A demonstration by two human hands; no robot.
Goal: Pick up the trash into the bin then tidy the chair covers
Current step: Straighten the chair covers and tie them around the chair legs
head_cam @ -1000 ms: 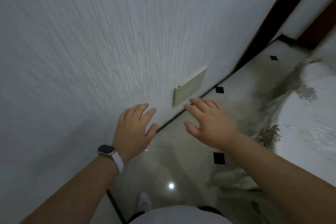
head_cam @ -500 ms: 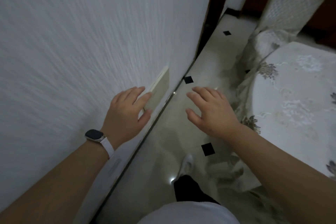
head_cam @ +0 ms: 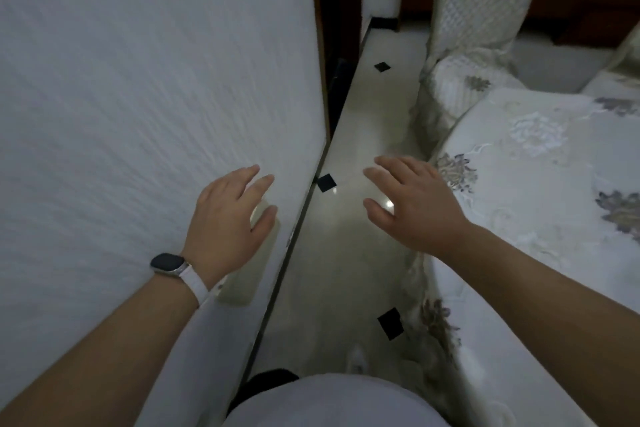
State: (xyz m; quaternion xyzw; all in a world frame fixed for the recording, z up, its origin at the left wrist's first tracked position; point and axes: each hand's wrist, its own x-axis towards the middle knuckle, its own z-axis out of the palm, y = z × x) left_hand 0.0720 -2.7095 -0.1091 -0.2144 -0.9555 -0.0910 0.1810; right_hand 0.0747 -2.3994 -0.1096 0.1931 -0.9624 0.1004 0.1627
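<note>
My left hand (head_cam: 230,215) hovers open in front of the white textured wall, a watch on its wrist, holding nothing. My right hand (head_cam: 414,203) is spread open above the glossy floor, just left of a table draped in a white floral cloth (head_cam: 540,184). A chair in a pale patterned cover (head_cam: 474,10) stands upright at the table's far side, its seat cover (head_cam: 460,80) tucked against the cloth. A second covered chair edge (head_cam: 630,42) shows at the far right. No trash or bin is in view.
The white wall (head_cam: 138,80) runs along my left, with a beige wall plate (head_cam: 246,281) low behind my left hand. A narrow strip of cream floor tiles with black diamonds (head_cam: 363,121) leads ahead to a dark door frame (head_cam: 337,10).
The view has swung right: the wall now fills only the left half, and the table and covered chair have come into sight. Both hands stay open and empty, my left passing over the wall plate.
</note>
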